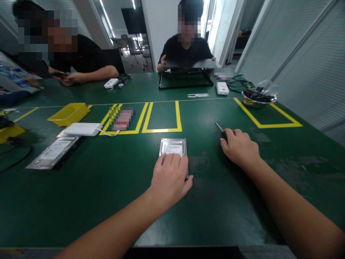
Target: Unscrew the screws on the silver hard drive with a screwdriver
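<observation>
A silver hard drive (174,144) with a white label lies flat on the green table. Over its near part rests my left hand (169,172), fingers across the top and thumb by the right edge, gripping it. The lower part of the drive is hidden beneath that hand. To the right, apart from the drive, my right hand (239,145) is closed around a screwdriver (219,126). Its thin metal shaft points up and left; most of the handle is covered by my fingers.
Left on the table are a yellow bin (70,113), a white power bank (83,129) cabled to a blurred phone (124,119), and a flat labelled part (55,151). A metal bowl (258,100) holds dark parts. Across the table, one person holds a panel above a black frame (185,87); another sits left.
</observation>
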Demonstrator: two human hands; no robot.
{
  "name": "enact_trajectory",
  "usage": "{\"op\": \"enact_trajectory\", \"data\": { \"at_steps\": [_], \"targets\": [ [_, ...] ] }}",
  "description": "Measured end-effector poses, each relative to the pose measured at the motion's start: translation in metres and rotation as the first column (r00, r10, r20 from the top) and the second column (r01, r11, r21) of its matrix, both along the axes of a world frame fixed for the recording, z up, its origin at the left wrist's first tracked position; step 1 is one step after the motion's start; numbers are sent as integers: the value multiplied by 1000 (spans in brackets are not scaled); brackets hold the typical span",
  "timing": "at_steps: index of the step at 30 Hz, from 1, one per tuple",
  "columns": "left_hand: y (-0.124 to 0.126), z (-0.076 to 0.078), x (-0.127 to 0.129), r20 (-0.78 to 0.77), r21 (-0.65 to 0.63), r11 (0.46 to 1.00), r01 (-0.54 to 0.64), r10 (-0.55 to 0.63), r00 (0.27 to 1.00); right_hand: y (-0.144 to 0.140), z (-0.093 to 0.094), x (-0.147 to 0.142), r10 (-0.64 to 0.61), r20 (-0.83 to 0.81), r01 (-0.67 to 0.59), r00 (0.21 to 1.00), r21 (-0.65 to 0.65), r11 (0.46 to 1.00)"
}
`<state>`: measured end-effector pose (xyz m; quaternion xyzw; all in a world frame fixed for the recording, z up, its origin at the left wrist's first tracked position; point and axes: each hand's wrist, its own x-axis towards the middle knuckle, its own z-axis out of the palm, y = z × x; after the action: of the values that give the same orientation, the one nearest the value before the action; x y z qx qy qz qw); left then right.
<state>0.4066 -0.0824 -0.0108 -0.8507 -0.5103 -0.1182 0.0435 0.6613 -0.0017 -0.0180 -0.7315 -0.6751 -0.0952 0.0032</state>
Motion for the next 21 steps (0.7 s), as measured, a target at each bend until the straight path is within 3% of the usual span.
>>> {"op": "enact_trajectory", "data": {
  "at_steps": [8,14,21],
  "targets": [
    [-2,1,-18,19,-69,998,-5,7,1000,0,1,1,-1,-1,1,1000,4,1000],
    [2,3,-22,7,-86,987,-135,136,991,-1,2,-1,8,4,-8,1000,23,1000],
    [20,8,-10,-84,-239,932,-273,260,962,-2,2,1,28,3,-28,1000,36,999]
  ]
}}
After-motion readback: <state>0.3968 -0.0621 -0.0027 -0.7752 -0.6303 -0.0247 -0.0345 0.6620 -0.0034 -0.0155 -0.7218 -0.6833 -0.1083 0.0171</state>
